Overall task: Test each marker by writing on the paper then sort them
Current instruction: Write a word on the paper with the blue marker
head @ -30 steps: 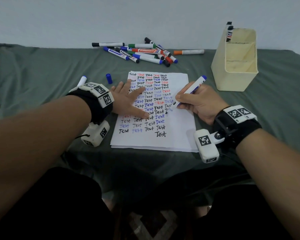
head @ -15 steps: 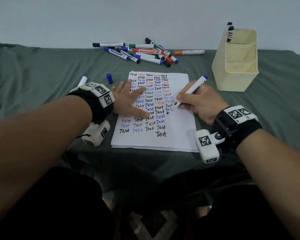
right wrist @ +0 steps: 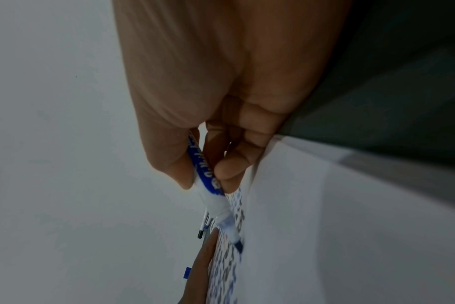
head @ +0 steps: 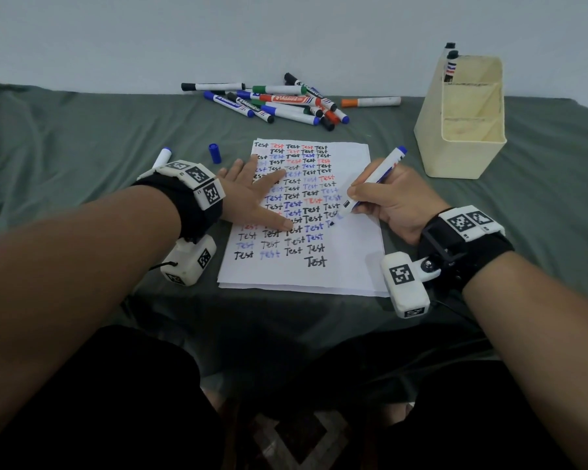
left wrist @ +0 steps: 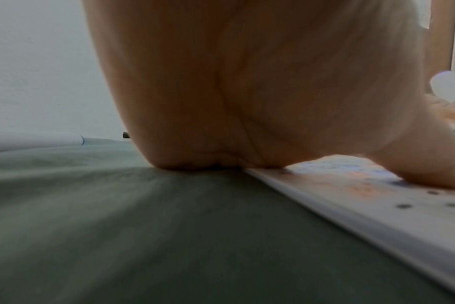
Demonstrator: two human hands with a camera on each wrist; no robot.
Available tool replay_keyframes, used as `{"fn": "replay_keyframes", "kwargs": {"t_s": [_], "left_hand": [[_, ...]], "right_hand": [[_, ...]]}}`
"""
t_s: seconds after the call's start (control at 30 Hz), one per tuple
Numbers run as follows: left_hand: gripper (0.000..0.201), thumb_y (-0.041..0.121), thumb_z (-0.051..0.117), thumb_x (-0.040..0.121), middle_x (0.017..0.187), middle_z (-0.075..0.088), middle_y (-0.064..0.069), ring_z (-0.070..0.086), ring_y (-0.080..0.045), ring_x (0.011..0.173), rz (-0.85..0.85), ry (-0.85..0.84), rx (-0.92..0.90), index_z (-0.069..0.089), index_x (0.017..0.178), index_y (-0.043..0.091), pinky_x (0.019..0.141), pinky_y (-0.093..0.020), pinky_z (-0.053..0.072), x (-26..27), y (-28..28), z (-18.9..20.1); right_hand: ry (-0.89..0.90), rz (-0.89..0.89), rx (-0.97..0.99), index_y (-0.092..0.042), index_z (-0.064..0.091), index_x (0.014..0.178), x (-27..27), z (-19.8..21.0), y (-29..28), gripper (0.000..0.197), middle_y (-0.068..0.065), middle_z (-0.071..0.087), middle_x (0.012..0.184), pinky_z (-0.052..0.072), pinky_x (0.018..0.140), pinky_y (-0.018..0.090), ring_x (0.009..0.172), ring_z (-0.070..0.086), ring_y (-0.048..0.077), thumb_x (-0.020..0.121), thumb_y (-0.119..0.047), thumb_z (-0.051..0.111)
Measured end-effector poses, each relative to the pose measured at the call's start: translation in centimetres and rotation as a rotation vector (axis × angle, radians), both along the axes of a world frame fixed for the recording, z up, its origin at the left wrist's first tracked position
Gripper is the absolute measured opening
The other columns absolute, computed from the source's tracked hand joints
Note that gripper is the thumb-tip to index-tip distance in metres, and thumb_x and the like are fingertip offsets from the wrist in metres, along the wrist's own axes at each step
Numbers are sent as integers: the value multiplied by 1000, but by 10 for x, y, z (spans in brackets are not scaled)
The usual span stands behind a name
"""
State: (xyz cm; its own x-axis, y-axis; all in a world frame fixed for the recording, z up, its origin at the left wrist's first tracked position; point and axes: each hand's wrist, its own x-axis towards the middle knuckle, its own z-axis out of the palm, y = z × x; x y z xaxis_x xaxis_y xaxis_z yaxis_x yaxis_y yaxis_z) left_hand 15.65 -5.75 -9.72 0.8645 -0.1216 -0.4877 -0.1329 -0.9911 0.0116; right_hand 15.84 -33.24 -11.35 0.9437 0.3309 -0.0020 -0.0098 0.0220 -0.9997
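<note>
Far to the left of the left hand, a white marker lies on the green cloth, partly hidden behind the wrist band. A loose blue cap sits on the cloth just past the left hand's fingers.

The left hand lies flat with its fingers spread out. It holds nothing. Its fingers press down on the left part of the paper, and the heel of the hand sits on the cloth right at the paper's edge, as the left wrist view shows.

The paper lies between the two hands. It is full of rows of the word "Test" in black, red and blue.

Beyond both hands, by the wall, a pile of markers lies on the cloth. An orange-capped marker lies a bit to the right of the pile.

The right hand grips a blue marker like a pen, with the thumb and fingers curled round it. The marker has no cap on its tip. The tip points down at the paper at the right end of a blue word, close to the left hand's thumb. The side of the right hand rests on the paper.

To the right of the right hand, and farther away, stands a cream box with sections inside. Two markers stand up in its back section.
</note>
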Motion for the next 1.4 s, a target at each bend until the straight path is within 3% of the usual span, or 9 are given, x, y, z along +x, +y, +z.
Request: {"fn": "replay_keyframes", "kwargs": {"t_s": [0.57,0.9,1.17,1.4], "left_hand": [[138,111,26,31,161,-31,-5,-22,-33,149,8,11,-8,-21,147,53,121,-54,-6,-2,0,2],[139,111,26,30,161,-31,-5,-22,-34,149,12,12,-6,-20,147,53,121,-55,-6,-1,-1,1],[138,111,27,31,161,-30,-6,-22,-34,149,9,6,-9,-20,147,53,120,-55,-6,0,0,0],[137,111,27,31,161,-30,-5,-22,-34,149,13,8,-7,-20,147,54,120,-55,-6,0,0,-1]], "right_hand": [[-4,-113,-7,-12,65,70,-2,1,0,26,14,66,78,54,62,29,75,61,30,85,9,68],[12,-106,-22,-11,63,71,-1,1,0,25,5,67,69,53,57,23,62,61,19,84,10,69],[12,-172,-12,-9,61,75,-1,2,-2,22,12,65,74,55,61,29,64,60,23,86,8,69],[11,-140,-43,-10,60,71,-1,3,-1,26,4,64,66,53,58,27,57,60,15,84,11,68]]}}
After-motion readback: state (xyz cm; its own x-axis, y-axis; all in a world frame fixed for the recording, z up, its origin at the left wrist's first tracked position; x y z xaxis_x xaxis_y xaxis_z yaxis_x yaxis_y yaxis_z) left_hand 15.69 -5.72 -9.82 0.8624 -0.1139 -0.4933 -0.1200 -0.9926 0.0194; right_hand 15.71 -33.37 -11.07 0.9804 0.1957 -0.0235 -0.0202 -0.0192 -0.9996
